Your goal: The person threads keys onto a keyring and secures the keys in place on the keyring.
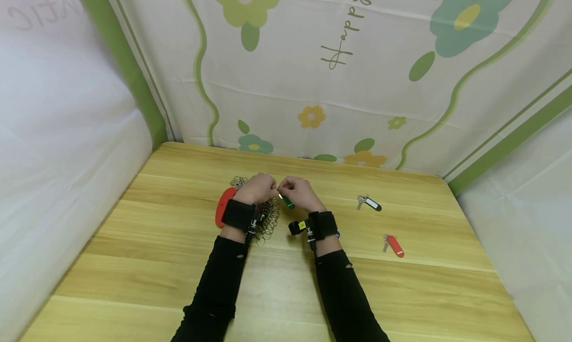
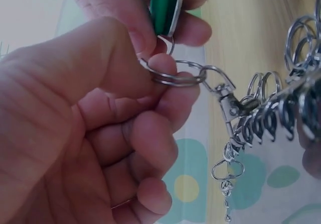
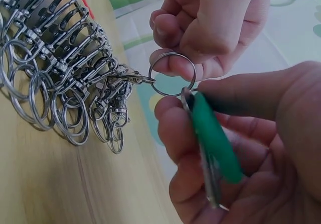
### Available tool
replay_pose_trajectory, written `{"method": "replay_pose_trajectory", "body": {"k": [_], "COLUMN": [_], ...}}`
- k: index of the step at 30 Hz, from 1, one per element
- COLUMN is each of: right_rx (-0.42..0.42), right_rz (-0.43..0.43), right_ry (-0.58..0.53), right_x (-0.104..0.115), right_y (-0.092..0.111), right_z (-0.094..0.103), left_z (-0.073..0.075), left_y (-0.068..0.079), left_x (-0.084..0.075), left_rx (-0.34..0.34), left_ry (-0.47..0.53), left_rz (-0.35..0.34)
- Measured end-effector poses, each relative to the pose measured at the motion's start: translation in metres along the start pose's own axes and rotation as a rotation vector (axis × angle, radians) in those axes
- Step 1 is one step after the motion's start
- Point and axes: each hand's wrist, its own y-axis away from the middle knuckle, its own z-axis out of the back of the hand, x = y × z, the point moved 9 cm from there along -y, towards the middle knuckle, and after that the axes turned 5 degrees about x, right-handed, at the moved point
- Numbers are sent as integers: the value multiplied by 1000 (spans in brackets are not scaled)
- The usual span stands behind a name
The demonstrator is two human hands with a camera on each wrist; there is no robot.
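Note:
My left hand [image 1: 258, 188] pinches a metal split key ring [image 2: 176, 81] between thumb and finger. That ring hangs from a swivel clasp [image 2: 229, 107], one of several clasps with rings in a row. Facing it, my right hand [image 1: 303, 193] pinches a green key tag [image 3: 215, 138] with a metal key [image 3: 208, 179] alongside it. The tag's small-ring end meets the split ring between my fingertips in the right wrist view. Under my left wrist lies a red oval holder [image 1: 225, 208], partly hidden by the hand and strap.
To the right on the wooden table [image 1: 402, 302] lie a black-and-white key tag [image 1: 372, 204] and a red key tag [image 1: 395, 246], each with a key. A blue thing [image 1: 338, 234] peeks out beside my right wrist strap. Printed fabric walls [image 1: 286, 84] border the table.

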Motion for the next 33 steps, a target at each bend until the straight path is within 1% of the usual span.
{"method": "replay_pose_trajectory", "body": {"k": [5, 8, 13, 18, 22, 27, 33], "right_rx": [-13, -14, 7, 15, -8, -56, -41], "right_rz": [-14, -12, -9, 13, 25, 5, 10], "right_ry": [12, 13, -2, -1, 18, 61, 55], "right_x": [0, 2, 4, 6, 8, 6, 3], "right_y": [1, 1, 0, -1, 0, -1, -2], "right_z": [0, -1, -5, -6, -5, -1, -2], "left_z": [2, 3, 3, 3, 1, 1, 2], "left_y": [1, 1, 1, 1, 0, -1, -1], "left_x": [1, 2, 3, 5, 4, 2, 1], "left_rx": [-18, -20, -20, -19, -7, -13, -20], "left_ry": [20, 17, 13, 15, 6, 3, -22], "left_rz": [-5, 8, 15, 22, 21, 13, 17]}}
